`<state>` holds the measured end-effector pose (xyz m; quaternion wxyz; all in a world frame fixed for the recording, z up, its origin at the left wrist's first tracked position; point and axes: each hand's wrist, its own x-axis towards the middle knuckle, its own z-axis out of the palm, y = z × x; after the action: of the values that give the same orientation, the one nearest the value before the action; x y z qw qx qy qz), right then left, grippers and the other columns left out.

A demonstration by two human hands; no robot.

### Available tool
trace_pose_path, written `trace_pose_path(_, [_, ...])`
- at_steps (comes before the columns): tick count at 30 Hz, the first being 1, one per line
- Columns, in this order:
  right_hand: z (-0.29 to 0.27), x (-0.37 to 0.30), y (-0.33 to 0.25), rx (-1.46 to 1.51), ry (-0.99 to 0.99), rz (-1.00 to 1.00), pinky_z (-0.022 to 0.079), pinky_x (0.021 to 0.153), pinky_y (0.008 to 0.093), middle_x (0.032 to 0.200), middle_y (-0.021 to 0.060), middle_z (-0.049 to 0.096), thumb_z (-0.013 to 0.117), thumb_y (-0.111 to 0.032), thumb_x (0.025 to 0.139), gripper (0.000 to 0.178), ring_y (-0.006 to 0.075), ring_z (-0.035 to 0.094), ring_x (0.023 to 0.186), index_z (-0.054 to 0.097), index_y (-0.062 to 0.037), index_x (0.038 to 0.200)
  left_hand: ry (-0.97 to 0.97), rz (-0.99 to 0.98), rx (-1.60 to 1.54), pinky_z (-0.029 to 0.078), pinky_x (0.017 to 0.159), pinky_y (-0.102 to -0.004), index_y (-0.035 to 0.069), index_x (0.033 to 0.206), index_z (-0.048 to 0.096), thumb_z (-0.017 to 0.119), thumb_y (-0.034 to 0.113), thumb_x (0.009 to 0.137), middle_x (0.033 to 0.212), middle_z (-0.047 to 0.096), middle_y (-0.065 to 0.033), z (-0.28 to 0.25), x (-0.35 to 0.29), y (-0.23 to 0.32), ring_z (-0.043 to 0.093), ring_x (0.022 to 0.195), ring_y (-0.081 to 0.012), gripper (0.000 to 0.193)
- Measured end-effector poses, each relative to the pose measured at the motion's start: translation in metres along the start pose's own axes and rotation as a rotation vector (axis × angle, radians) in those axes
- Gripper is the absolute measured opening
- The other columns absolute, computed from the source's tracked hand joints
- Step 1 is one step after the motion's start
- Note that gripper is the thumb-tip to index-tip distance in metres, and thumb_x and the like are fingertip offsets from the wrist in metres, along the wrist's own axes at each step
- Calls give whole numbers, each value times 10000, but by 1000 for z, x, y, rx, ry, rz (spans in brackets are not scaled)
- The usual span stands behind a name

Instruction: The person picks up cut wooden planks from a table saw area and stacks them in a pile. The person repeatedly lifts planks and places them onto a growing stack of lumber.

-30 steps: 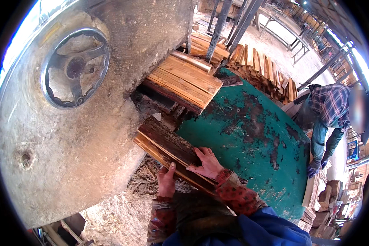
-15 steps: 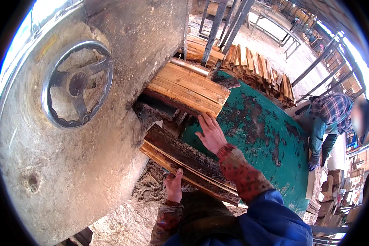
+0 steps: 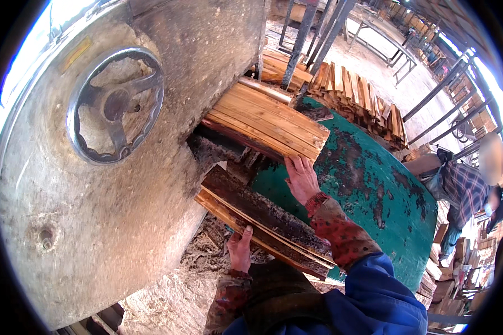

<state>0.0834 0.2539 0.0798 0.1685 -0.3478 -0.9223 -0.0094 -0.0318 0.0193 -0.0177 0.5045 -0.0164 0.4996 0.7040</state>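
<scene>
A bundle of dark, bark-edged wood slats (image 3: 262, 220) lies across the near edge of a green metal table (image 3: 374, 184). My left hand (image 3: 239, 247) grips the bundle's near edge from below. My right hand (image 3: 300, 177) reaches forward, its fingers on the end of a stack of pale cut boards (image 3: 268, 120) that sits against the big machine housing. Whether those fingers clasp the stack or only touch it is unclear.
A large grey round machine housing (image 3: 67, 223) with a spoked handwheel (image 3: 116, 105) fills the left. More stacked slats (image 3: 357, 100) lie beyond the table. Another person in a plaid shirt (image 3: 466, 190) bends at the right. Sawdust covers the ground below.
My right hand left the dark bundle and moved forward to the end of the pale board stack. My left hand stays on the bundle.
</scene>
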Motion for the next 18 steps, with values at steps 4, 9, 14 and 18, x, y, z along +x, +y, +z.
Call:
trace_pose_path(4, [-3,-7,4,16,-25,-2,398,978,444,1219,145,447,756,-104,653,706,344,438,1140,473,16,1289,-16,84,2,427,837,-257,2,1093,641,732,198,861,1023,646,-12,5,0,-1,552,906,-92,318])
trace_pose_path(9, [-4,-2,8,-80,-15,3,467,814,434,1104,129,478,686,-118,709,596,315,496,1052,500,-12,1265,39,128,25,432,801,-251,0,1050,660,737,212,859,971,648,-2,8,-1,-3,544,863,-83,296])
trace_pose_path(14, [14,3,18,-49,-169,-4,485,711,460,990,131,514,650,-118,732,327,336,553,932,568,-30,1036,84,144,61,432,791,-255,4,1035,666,753,234,846,946,646,8,11,0,-6,533,848,-77,311])
trace_pose_path(18, [16,-15,17,128,-117,57,488,699,460,938,150,519,629,-118,744,199,368,563,881,561,-40,914,80,149,105,435,813,-252,4,1058,664,753,232,846,971,658,0,4,1,-10,547,869,-79,323])
